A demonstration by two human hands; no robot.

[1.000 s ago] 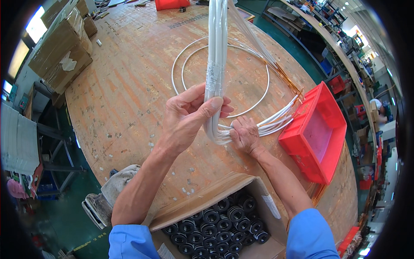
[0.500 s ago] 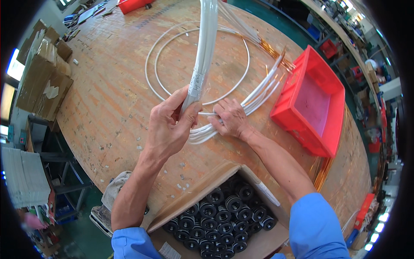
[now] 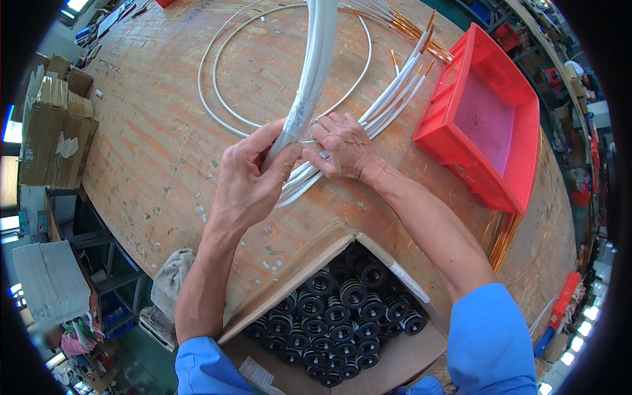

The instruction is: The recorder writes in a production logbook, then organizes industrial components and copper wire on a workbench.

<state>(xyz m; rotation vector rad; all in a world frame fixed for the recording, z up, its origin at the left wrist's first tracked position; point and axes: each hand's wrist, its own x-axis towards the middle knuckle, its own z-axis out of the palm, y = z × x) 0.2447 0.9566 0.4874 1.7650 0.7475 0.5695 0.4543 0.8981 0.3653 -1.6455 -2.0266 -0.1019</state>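
Note:
My left hand (image 3: 253, 172) is closed around a bundle of white cables (image 3: 316, 62). The bundle rises toward the top of the view and is wrapped in clear film with handwriting near my thumb. Just right of it, my right hand (image 3: 345, 148) has its fingers curled in, closed on a white cable (image 3: 308, 141) that runs across to the bundle. More white cables (image 3: 395, 99) with bare copper ends pass beneath my right hand and curve back below my left wrist. What lies under my right fingers is partly hidden.
A red plastic bin (image 3: 434, 125) stands at the right on the wooden table (image 3: 145, 131). In front of me, an open cardboard box (image 3: 296, 276) holds several black ring-shaped coils (image 3: 339, 313). A loose cable loop (image 3: 205, 79) lies beyond my hands. Copper rods (image 3: 505, 240) lie by the bin.
My right hand has drawn up closer to the wrapped part of the bundle, fingers near the film. The view has shifted, so the table and bin appear higher. My left hand keeps its grip.

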